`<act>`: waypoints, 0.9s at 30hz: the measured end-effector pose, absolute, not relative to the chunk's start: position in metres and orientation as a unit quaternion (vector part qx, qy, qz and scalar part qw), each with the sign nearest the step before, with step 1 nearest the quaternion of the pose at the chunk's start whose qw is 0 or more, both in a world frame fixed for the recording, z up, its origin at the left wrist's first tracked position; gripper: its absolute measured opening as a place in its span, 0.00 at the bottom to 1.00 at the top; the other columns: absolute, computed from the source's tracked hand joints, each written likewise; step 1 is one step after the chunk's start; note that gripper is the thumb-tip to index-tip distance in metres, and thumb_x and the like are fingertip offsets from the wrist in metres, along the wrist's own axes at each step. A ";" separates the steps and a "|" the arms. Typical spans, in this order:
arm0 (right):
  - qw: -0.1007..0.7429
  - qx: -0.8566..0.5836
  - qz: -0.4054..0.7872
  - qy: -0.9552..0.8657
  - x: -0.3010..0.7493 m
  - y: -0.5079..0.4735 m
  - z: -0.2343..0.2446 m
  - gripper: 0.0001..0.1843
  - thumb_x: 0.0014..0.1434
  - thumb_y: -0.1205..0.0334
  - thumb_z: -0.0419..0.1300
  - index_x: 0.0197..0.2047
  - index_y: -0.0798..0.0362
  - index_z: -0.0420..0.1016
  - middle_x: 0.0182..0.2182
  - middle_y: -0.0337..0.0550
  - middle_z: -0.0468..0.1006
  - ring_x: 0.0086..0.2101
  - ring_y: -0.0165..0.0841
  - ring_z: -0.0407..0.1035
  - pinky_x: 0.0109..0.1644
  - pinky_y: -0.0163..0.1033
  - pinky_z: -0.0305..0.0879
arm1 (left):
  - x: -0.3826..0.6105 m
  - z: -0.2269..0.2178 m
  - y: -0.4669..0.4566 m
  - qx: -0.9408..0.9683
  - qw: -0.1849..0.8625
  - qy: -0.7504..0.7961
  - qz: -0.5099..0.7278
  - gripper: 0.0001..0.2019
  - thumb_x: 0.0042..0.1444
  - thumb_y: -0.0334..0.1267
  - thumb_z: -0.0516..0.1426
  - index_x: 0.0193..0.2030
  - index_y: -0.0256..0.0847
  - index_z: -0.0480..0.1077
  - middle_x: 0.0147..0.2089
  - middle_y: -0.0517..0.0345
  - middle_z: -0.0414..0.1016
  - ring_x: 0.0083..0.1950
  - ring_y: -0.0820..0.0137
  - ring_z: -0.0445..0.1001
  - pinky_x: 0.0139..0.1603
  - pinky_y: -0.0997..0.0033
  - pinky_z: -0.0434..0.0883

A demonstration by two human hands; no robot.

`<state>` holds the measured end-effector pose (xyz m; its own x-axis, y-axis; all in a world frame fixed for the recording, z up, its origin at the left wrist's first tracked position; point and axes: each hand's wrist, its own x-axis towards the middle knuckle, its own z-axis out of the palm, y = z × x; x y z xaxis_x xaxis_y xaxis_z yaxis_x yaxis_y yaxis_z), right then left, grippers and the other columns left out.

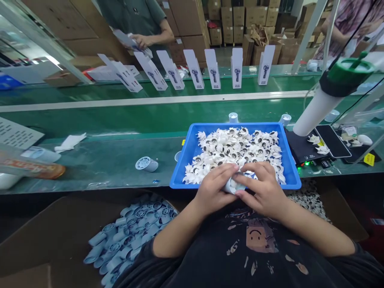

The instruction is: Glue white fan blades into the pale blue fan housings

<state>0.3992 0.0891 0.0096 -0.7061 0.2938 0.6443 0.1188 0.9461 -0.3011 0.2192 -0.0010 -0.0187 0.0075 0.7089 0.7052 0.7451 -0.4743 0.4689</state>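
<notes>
Over the near edge of a blue tray [295, 180], my left hand [212, 190] is closed around a light-blue plastic fan housing [231, 186]. From the other side, my right hand [265, 188] grips the same housing with its thumb and bent fingers. White material shows in the housing's mouth, but the fingers partly cover it and I cannot make out its shape. Beyond both hands, the tray holds a heap of white fan impellers [231, 146] with dark round centres.
Another housing [147, 164] lies left of the tray. A box of blue housings [132, 236] sits below the bench. At right are a black device [303, 148], a phone [333, 140] and a white tube [315, 110]. Upright cartons [237, 68] line the conveyor; a person [141, 32] stands beyond.
</notes>
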 end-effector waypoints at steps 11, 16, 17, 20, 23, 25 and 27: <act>0.209 -0.159 0.324 -0.909 0.398 0.103 -0.007 0.08 0.59 0.66 0.65 0.42 0.50 0.83 0.30 0.40 0.71 0.32 0.30 0.68 0.37 0.35 0.63 | 0.216 -0.021 -0.018 -0.655 -0.291 -0.549 -0.431 0.36 0.46 0.27 0.60 0.62 0.47 0.55 0.55 0.47 0.67 0.57 0.57 0.71 0.58 0.52 0.71; 0.222 -0.124 0.402 -0.880 0.402 0.106 -0.005 0.12 0.64 0.61 0.59 0.47 0.49 0.82 0.28 0.40 0.75 0.31 0.29 0.68 0.36 0.34 0.63 | 0.211 -0.027 -0.014 -0.669 -0.255 -0.483 -0.504 0.33 0.53 0.36 0.64 0.65 0.49 0.59 0.57 0.44 0.72 0.56 0.54 0.74 0.54 0.53 0.72; 0.220 -0.125 0.423 -0.870 0.402 0.107 -0.005 0.11 0.63 0.60 0.60 0.45 0.50 0.82 0.28 0.40 0.75 0.30 0.29 0.68 0.35 0.34 0.63 | 0.212 -0.025 -0.013 -0.697 -0.190 -0.478 -0.499 0.31 0.54 0.34 0.63 0.64 0.50 0.61 0.57 0.45 0.73 0.56 0.55 0.73 0.55 0.53 0.72; 0.220 -0.123 0.450 -0.857 0.399 0.110 -0.007 0.05 0.60 0.64 0.63 0.34 0.53 0.81 0.27 0.38 0.75 0.29 0.28 0.69 0.34 0.32 0.63 | 0.220 -0.018 -0.010 -0.770 -0.019 -0.454 -0.447 0.29 0.53 0.24 0.58 0.60 0.53 0.66 0.56 0.48 0.72 0.54 0.59 0.71 0.56 0.52 0.70; 0.218 -0.100 0.450 -0.860 0.396 0.110 -0.013 0.05 0.55 0.67 0.66 0.28 0.54 0.77 0.25 0.36 0.73 0.29 0.27 0.69 0.34 0.30 0.63 | 0.228 -0.014 -0.010 -0.777 0.007 -0.443 -0.447 0.33 0.51 0.23 0.57 0.62 0.53 0.63 0.54 0.48 0.68 0.52 0.61 0.70 0.52 0.56 0.71; 0.222 -0.085 0.445 -0.863 0.396 0.109 -0.018 0.04 0.55 0.67 0.66 0.28 0.54 0.77 0.25 0.36 0.73 0.28 0.26 0.69 0.33 0.30 0.63 | 0.233 -0.016 -0.009 -0.761 -0.026 -0.437 -0.479 0.33 0.53 0.30 0.60 0.65 0.53 0.58 0.52 0.48 0.67 0.50 0.60 0.69 0.49 0.57 0.71; 0.238 -0.078 0.435 -0.865 0.399 0.108 -0.020 0.05 0.58 0.65 0.64 0.29 0.54 0.77 0.25 0.37 0.73 0.28 0.27 0.68 0.34 0.31 0.63 | 0.237 -0.019 -0.006 -0.733 -0.071 -0.436 -0.517 0.29 0.57 0.42 0.61 0.64 0.51 0.58 0.50 0.49 0.66 0.50 0.60 0.69 0.49 0.57 0.71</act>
<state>0.3991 0.1077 -0.0202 -0.8747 0.3418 0.3437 -0.0720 0.6096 -0.7895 0.2375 -0.0058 -0.0186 0.0852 0.7137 0.6952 0.5661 -0.6089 0.5557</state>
